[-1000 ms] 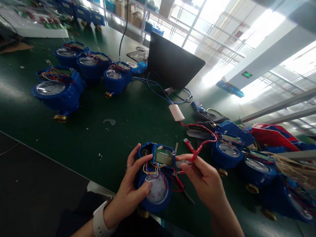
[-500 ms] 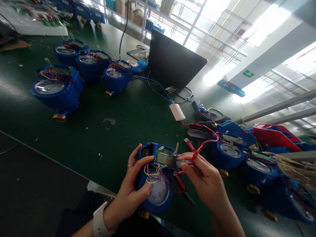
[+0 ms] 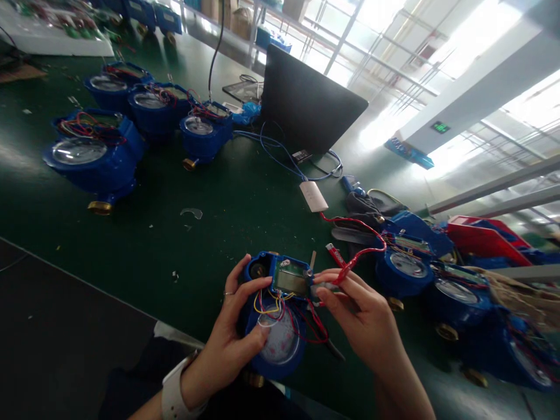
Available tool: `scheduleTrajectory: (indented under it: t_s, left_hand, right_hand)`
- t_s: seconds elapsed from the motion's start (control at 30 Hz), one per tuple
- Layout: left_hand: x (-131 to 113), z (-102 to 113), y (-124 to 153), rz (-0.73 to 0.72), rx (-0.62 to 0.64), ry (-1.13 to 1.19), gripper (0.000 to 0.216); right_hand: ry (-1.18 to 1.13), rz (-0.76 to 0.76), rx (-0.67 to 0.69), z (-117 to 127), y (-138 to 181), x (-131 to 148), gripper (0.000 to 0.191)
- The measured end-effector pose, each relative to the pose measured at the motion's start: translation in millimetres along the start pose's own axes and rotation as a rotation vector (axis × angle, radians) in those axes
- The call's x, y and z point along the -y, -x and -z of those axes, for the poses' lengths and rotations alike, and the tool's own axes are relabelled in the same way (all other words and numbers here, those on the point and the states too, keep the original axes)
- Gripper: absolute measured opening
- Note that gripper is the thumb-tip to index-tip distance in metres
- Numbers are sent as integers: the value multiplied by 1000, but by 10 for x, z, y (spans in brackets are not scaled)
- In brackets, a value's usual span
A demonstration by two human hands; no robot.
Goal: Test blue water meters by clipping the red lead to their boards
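Head view: at lower centre I have the left hand (image 3: 234, 337) grasping the blue meter (image 3: 283, 337), the right hand (image 3: 366, 319) pinching a grey connector (image 3: 324, 286) at its right edge.

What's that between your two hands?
In the head view, a blue meter with a small display is between the left hand and right hand.

At the near edge of the table (image 3: 166, 245), a meter (image 3: 283, 344) is sitting between your left hand (image 3: 231, 335) and right hand (image 3: 361, 318), while four meters (image 3: 151, 116) are standing beyond it to the left and a row of meters (image 3: 457, 294) is standing to its right. Farther back, a laptop (image 3: 310, 99) is standing behind a small box (image 3: 314, 196) (its cable (image 3: 366, 252) is running to your right hand), and a tray (image 3: 74, 48) is lying at the far left, behind the four meters.
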State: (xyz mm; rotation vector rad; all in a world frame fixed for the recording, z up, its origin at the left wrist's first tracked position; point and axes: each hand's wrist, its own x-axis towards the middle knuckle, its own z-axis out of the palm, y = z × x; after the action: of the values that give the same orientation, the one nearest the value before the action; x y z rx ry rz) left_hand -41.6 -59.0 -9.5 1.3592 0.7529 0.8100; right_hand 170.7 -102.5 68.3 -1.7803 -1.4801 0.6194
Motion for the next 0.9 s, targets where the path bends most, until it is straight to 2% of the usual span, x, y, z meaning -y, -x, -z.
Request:
scheduleTrajectory:
  t_s: [0.33, 0.6, 0.9]
  left_hand:
    - [-11, -4, 6, 11, 22, 15, 39]
    - [7, -2, -1, 7, 19, 22, 39]
    - [16, -19, 11, -5, 2, 45, 40]
  right_hand:
    - [-26, -89, -27, -12, 42, -22, 10]
    - [-20, -95, 5, -4, 77, -65, 11]
    - [-53, -90, -28, -15, 42, -53, 10]
